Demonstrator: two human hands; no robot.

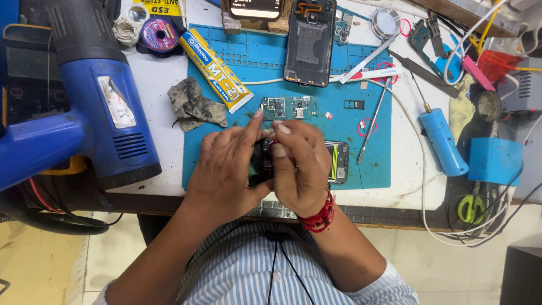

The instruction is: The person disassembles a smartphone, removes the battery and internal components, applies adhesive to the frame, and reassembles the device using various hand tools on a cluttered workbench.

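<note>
A small dark phone part (261,164) is being gripped over the blue work mat (372,164), just in front of an opened phone frame (339,161). It is being clamped by the left hand (228,169) from the side, while the right hand (302,166) is being closed over its top edge, fingertips pinched together. A slip is judged possible, since the part is being held above the mat and the loose green circuit board (285,107) is lying just beyond the fingertips. A yellow adhesive tube (217,70) with blue lettering is lying diagonally at the mat's far left corner. A yellow label (160,7) is partly showing at the top edge.
</note>
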